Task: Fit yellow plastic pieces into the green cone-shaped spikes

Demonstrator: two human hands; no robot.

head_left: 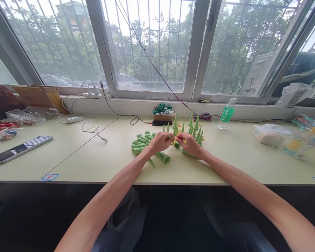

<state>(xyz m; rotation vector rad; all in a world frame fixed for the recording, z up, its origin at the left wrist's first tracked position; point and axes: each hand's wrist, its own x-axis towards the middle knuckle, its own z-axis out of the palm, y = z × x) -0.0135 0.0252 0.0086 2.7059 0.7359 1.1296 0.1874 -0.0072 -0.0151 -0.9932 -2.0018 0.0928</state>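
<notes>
Over the middle of the table, my left hand (160, 141) and my right hand (189, 144) come close together, both with fingers pinched. A bit of green shows at the fingertips of my left hand, but its shape is mostly hidden. What my right hand pinches is too small to make out. Beside and under my left hand lies a pile of hollow green plastic spikes (138, 144), one with its round open end (167, 159) toward me. Around and behind my right hand, more green spikes (196, 122) stand point up, with small yellow pieces (202, 136) among them.
Behind the spikes are a black phone (162, 123) and a small box (163, 112). A water bottle (227, 113) and a tissue pack (270, 134) stand to the right. A tablet (21, 149) and a white cable (96, 132) lie left. The table's front edge (173, 183) runs beneath my forearms.
</notes>
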